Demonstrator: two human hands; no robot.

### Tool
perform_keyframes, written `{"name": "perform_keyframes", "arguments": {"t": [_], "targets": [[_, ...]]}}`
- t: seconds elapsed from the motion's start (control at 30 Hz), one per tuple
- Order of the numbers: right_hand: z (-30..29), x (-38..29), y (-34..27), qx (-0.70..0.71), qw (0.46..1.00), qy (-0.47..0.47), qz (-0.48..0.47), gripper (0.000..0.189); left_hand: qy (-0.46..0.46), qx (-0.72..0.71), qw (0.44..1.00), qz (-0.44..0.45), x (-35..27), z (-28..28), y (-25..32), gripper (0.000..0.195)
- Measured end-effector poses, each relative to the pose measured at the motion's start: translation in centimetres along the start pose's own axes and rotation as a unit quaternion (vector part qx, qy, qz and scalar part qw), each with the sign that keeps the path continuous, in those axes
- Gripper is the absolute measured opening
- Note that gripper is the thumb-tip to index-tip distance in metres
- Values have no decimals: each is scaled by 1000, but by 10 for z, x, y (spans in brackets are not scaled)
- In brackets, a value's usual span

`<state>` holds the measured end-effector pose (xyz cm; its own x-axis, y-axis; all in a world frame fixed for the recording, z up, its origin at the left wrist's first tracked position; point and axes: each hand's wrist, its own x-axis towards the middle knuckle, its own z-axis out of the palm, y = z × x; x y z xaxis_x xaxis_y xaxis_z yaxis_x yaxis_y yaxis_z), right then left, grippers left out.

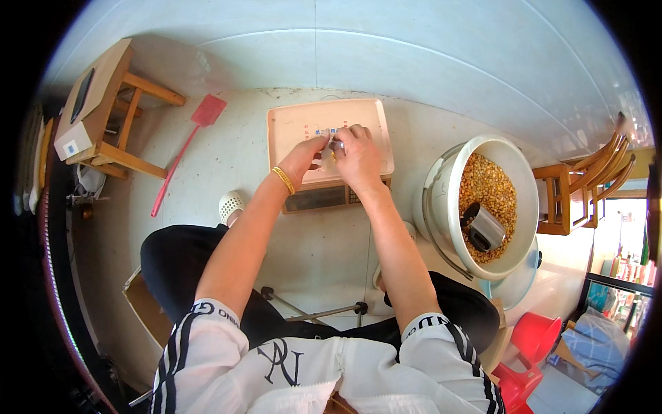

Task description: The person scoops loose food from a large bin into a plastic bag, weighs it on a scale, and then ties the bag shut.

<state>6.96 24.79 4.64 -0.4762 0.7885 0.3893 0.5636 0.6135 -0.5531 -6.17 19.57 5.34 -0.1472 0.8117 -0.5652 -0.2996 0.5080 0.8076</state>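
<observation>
Both of my hands meet above the tray of an electronic weighing scale (282,124) on the floor in front of me. My left hand (305,156) has a gold bracelet at its wrist and pinches the edge of what looks like a small clear plastic bag (340,145). From the other side my right hand (358,155) grips the same bag. A bit of yellow shows in it, but my fingers hide most of it. The scale's display panel (316,198) faces me, and the peach tray bears printed writing.
Right of the scale, a white bucket (528,191) holds corn kernels (486,181) and a metal scoop (489,227). A pink fly swatter (208,111) lies at left beside a wooden stool (129,160) carrying a cardboard box (103,83). Wooden chairs (561,199) and a red plastic stool (520,380) stand at right.
</observation>
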Motion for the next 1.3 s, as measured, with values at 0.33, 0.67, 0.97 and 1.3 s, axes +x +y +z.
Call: {"name": "perform_keyframes", "arguments": {"t": [0.33, 0.67, 0.97, 1.3], "targets": [[6, -6, 3, -6, 1000, -6, 26, 13, 93, -25, 992, 78, 16, -7, -17, 13], [-1, -8, 17, -9, 997, -22, 74, 14, 74, -348, 934, -36, 22, -36, -15, 11], [1, -16, 47, -25, 964, -75, 254, 27, 149, -440, 881, -94, 37, -59, -20, 11], [-7, -21, 72, -49, 898, -144, 413, 30, 194, -490, 843, -108, 47, -85, -35, 6]]}}
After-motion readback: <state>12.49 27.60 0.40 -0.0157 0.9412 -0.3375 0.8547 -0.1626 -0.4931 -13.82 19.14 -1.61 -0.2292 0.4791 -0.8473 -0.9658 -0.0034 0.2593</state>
